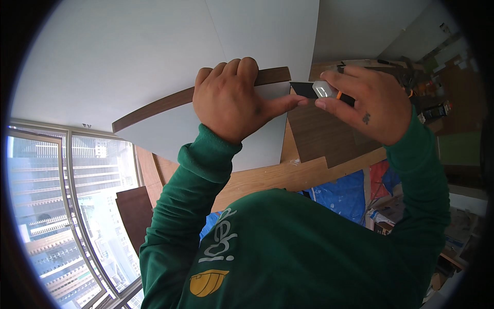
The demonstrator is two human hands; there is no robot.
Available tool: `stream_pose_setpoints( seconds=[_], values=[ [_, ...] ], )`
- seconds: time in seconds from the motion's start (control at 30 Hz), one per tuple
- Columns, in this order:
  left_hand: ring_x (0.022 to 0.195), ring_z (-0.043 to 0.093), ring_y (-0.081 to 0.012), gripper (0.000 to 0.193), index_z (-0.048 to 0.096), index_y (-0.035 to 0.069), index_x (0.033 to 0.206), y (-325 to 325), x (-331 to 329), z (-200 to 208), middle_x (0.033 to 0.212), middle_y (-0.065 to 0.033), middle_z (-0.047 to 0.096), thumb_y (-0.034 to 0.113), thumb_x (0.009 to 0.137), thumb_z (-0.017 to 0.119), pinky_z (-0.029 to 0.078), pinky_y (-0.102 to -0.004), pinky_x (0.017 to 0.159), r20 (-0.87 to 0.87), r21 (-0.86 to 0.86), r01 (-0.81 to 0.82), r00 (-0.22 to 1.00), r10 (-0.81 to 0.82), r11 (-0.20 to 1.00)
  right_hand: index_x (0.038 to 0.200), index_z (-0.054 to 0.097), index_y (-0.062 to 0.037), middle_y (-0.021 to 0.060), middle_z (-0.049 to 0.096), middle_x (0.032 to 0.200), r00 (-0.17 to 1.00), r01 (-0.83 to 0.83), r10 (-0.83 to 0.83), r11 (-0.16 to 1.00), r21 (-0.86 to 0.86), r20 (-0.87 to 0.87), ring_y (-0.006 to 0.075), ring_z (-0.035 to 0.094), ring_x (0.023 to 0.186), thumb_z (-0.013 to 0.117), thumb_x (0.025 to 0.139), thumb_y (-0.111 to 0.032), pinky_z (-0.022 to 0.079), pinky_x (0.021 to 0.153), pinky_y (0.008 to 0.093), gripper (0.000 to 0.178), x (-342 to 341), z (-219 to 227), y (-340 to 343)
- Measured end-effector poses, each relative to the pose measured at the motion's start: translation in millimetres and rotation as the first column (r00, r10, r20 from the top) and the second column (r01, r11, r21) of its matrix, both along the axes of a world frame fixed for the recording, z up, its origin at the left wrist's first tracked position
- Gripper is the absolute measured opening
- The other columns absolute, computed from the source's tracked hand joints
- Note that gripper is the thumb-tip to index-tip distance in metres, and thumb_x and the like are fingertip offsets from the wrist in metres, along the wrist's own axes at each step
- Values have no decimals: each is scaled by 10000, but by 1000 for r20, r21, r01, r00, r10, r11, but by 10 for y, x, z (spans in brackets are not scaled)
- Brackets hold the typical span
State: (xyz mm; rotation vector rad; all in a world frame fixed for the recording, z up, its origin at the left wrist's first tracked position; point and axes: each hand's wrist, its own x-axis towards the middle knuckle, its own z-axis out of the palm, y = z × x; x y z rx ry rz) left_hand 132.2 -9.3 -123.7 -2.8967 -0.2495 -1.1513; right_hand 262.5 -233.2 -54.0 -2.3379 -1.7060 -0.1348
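My left hand (226, 100) is closed over a narrow dark brown wood-look strip (157, 106), fingers curled across its far side. Its thumb stretches right, with the tip just under the blade of a utility knife. The strip lies along a large pale panel (128, 56) and ends a little left of the blade. My right hand (373, 100) grips the utility knife (323, 89), which has a black blade, a silver front and an orange and black body. The blade points left at the panel's right edge, near the strip's end. Whether it touches either cannot be told.
Below the panel are brown wood-look boards (329, 136) and a lighter wooden surface (272, 177). Blue plastic sheeting (339, 195) lies nearer me. Tall windows (103, 175) stand at left, beside a dark brown board (135, 213). Tools and clutter (437, 110) sit at right.
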Motion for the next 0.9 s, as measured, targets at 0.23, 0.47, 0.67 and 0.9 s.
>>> stream_pose_setpoints(
  seconds=[0.23,0.47,0.67,0.9],
  values=[
    [547,595,-212,829,553,95,708,-22,-27,10,595,-15,571,874,581,806,443,-353,643,-22,-7,-9,1000,9,1000,1169,739,-57,71,619,778,991,-82,82,997,-4,104,221,599,563,770,932,-399,469,568,381,417,83,36,19],
    [549,594,-215,823,553,95,707,-42,-26,3,591,-14,564,866,580,812,437,-359,638,1,-4,-6,1000,6,1000,1168,737,-69,74,608,780,990,-99,104,993,-58,93,252,625,643,778,923,-403,478,580,394,417,135,122,3],
    [553,593,-218,818,545,98,703,-29,-23,13,591,-13,554,861,580,815,439,-364,641,-7,-9,-3,1000,3,1000,1211,718,-77,85,609,821,995,-29,27,999,16,96,271,629,662,774,925,-417,502,607,408,448,14,-57,-25],
    [584,609,-212,806,552,100,727,-14,-25,11,614,-8,559,845,576,824,439,-363,646,8,1,14,1000,-14,1000,1253,695,-55,89,612,845,992,126,-124,990,56,-39,282,628,695,762,950,-393,502,629,399,460,-184,-247,-72]
  ],
)
